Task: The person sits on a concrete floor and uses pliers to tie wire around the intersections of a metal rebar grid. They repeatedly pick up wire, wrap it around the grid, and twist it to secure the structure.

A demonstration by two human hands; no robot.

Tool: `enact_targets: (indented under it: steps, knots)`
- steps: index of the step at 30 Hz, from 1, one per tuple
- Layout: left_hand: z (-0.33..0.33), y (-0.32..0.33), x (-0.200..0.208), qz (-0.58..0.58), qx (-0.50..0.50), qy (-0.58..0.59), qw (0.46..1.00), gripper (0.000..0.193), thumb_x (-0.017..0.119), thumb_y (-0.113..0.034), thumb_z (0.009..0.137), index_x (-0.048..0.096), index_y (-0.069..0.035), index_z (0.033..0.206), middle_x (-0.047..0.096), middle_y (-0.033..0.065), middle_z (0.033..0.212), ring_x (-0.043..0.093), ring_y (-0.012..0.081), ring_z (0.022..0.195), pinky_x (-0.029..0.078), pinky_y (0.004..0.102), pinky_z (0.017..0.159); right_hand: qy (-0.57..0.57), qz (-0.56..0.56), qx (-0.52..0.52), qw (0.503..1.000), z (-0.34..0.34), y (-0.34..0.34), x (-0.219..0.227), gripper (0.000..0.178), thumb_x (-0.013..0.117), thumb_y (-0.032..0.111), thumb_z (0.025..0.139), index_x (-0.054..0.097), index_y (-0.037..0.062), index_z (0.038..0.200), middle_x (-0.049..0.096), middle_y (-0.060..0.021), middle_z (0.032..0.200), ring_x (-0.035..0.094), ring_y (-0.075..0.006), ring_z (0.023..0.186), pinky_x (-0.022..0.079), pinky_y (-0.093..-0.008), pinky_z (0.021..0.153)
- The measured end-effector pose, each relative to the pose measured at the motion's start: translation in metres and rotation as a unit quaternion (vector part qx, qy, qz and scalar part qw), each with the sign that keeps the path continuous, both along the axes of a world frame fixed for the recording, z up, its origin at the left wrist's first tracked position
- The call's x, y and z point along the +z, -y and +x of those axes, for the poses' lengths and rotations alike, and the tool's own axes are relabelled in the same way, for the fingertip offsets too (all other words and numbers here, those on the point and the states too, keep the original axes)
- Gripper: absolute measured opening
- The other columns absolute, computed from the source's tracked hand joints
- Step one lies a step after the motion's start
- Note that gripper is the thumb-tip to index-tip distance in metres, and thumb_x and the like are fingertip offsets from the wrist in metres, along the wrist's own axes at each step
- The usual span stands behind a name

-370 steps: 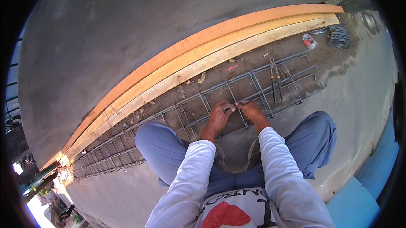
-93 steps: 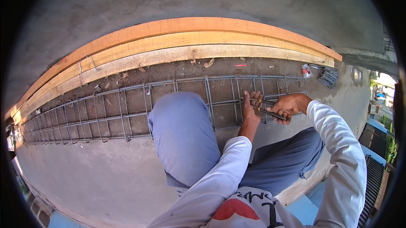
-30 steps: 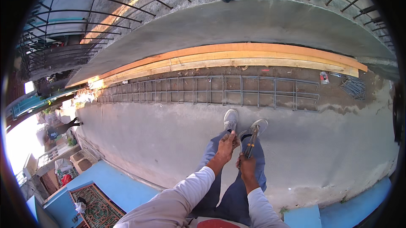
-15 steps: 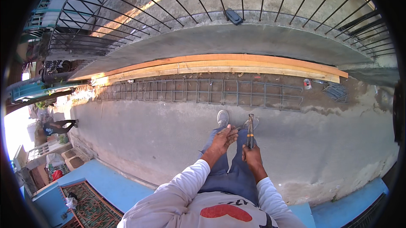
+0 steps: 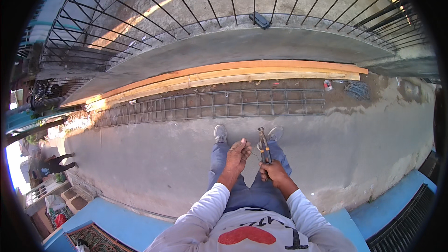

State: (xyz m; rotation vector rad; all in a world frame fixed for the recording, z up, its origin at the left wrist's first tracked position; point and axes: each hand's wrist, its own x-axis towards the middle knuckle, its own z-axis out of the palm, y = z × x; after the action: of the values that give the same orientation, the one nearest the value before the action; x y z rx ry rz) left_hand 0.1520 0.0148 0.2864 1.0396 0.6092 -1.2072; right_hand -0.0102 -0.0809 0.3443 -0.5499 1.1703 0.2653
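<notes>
Around the handles of a pair of pincers (image 5: 264,150) with orange bands, my right hand (image 5: 275,171) is closed; the jaw end points away from me, above my right leg. My left hand (image 5: 238,155) is pinched just left of the pincers. A thin, dark wire (image 5: 255,156) curves out from its fingertips toward the tool; its far end is hard to make out. Beyond my feet, a long cage of steel rebar (image 5: 196,106) lies on the ground, apart from both hands.
Long wooden planks (image 5: 224,75) lie beyond the rebar, along a low concrete wall (image 5: 233,42) topped with metal bars. A coil of wire (image 5: 357,90) and a small red-and-white can (image 5: 327,85) sit at the cage's right end. At far left stands another person (image 5: 53,164).
My left hand has gone from spread fingers to a pinch, with the wire now showing. Both hands and the pincers have shifted slightly left in the view, and my feet stand wider apart.
</notes>
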Motion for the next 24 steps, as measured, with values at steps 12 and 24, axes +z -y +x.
enact_targets:
  steps: [12, 24]
  knots:
    - [0.152, -0.094, 0.043, -0.002, -0.052, 0.174, 0.983, 0.019, 0.072, -0.017, 0.094, 0.07, 0.0, 0.1, 0.072, 0.0093, 0.089, 0.066, 0.0159, 0.08, 0.055, 0.0296, 0.074, 0.019, 0.111, -0.059, 0.992, 0.149, -0.106, 0.025, 0.017, 0.067, 0.015, 0.095, 0.053, 0.0095, 0.088, 0.051, -0.0003, 0.067, 0.049, -0.0145, 0.055, 0.042, -0.0332, 0.051]
    - [0.224, -0.07, 0.07, 0.064, -0.163, 0.286, 0.942, 0.019, 0.067, -0.023, 0.098, 0.07, -0.004, 0.094, 0.065, 0.0005, 0.074, 0.058, 0.0091, 0.061, 0.049, 0.0254, 0.056, -0.05, -0.27, 0.147, 0.95, 0.139, -0.11, -0.032, 0.035, 0.067, 0.029, 0.095, 0.058, -0.0017, 0.11, 0.072, -0.0144, 0.093, 0.07, -0.0265, 0.082, 0.054, -0.0411, 0.076]
